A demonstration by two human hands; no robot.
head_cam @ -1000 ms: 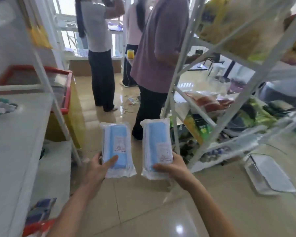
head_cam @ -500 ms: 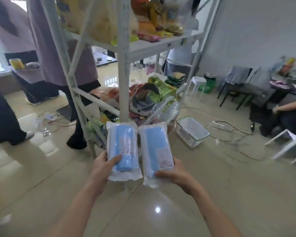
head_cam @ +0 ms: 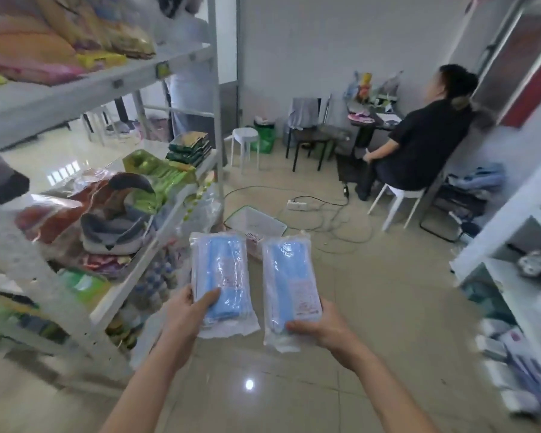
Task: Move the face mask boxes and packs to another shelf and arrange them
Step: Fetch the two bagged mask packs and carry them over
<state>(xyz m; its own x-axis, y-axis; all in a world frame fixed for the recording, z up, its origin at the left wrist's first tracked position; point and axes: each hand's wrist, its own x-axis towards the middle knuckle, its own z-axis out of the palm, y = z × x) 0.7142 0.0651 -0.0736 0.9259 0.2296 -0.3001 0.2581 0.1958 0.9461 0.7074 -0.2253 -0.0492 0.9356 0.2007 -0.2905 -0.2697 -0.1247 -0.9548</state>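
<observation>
While standing on a glossy tiled floor (head_cam: 372,323) between two white shelving units, a person is holding up two clear plastic packs of blue face masks, one in each hand. The left hand (head_cam: 186,317) is gripping the bottom of the left mask pack (head_cam: 221,273), thumb pressing across its front, while the right hand (head_cam: 320,331) is clasping the lower end of the right mask pack (head_cam: 289,285), fingers curling around its lower edge. Both packs are being held upright side by side above the floor, close together but not touching. To the left, a white metal shelf rack (head_cam: 113,85) is carrying bagged goods on several tiers, with colourful packets on top and wrapped items and bottles below. To the right, part of a second white shelf unit (head_cam: 509,289) is showing, with small items lying on its lower levels. Behind the packs, a white basket (head_cam: 256,221) is sitting on the floor near a power strip (head_cam: 297,204) and loose cables. Farther back, a person in dark clothing (head_cam: 419,148) is sitting on a white stool beside a small dark tabletop (head_cam: 375,120).
</observation>
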